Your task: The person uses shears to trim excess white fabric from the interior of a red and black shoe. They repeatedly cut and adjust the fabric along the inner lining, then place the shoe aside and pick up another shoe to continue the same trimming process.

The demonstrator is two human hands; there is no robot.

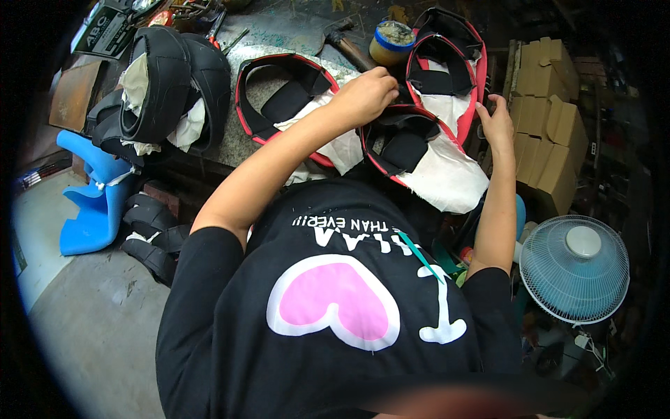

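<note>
Several black shoe uppers with red edges and white lining lie on the worktable before me. My left hand (370, 98) is over the gap between the left upper (286, 94) and the far right upper (447, 73), its fingers curled together. What they pinch, if anything, is hidden. A third upper (433, 164) rests closest to my body, just below that hand, its white lining spread toward the right. Beside the outer red edge of the far right upper is my right hand (497, 126), thumb and fingers apart and holding nothing visible.
A blue-rimmed jar (392, 43) and a hammer (349, 50) are at the table's back. More black uppers (171, 87) are stacked at left, above a blue plastic piece (98, 192). Cardboard boxes (548, 126) and a fan (576, 269) stand at right.
</note>
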